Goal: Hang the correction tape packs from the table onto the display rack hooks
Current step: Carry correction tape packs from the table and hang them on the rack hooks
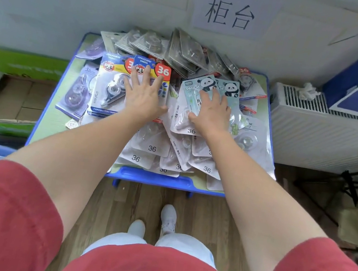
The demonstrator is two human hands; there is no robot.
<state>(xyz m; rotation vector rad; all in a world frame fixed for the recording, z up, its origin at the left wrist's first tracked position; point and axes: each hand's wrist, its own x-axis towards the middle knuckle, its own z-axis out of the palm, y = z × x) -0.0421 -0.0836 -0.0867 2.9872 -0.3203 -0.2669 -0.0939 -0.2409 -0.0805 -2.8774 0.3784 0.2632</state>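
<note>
Early stage: no display rack is in view, and the correction tape packs (pixel 152 147) lie heaped on the blue-rimmed table (pixel 155 177). Left of the grip stands a cardboard box (pixel 8 96). The left hand (pixel 143 97), fingers spread flat, presses a blue-and-yellow pack (pixel 111 82). The right hand (pixel 212 112) rests on a panda pack (pixel 195 86); whether it pinches is unclear. To its right is a radiator (pixel 314 133), and wood floor (pixel 139 199) shows below.

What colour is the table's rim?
The table rim is blue, framing a pale green top; the head view shows it best.
</note>
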